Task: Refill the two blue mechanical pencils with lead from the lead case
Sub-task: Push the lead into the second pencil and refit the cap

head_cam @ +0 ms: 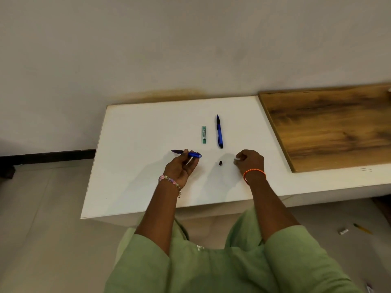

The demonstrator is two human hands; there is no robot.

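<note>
My left hand (182, 167) grips a blue mechanical pencil (195, 155) that lies sideways just above the white table, its tip to the left and its open rear end to the right. A small black cap (220, 163) stands on the table between my hands. My right hand (249, 161) hovers low to the right of the cap with curled fingers, and something small and pale shows at its fingertips. A second blue pencil (219, 132) lies further back, tip away from me. The green lead case (204, 134) lies just left of it.
The white table (135, 176) ends at a near edge close to my body and at a left edge. A wooden board (330, 127) covers its right side. On the floor at the right lie a small white object (343, 231) and a yellow pencil (362, 228).
</note>
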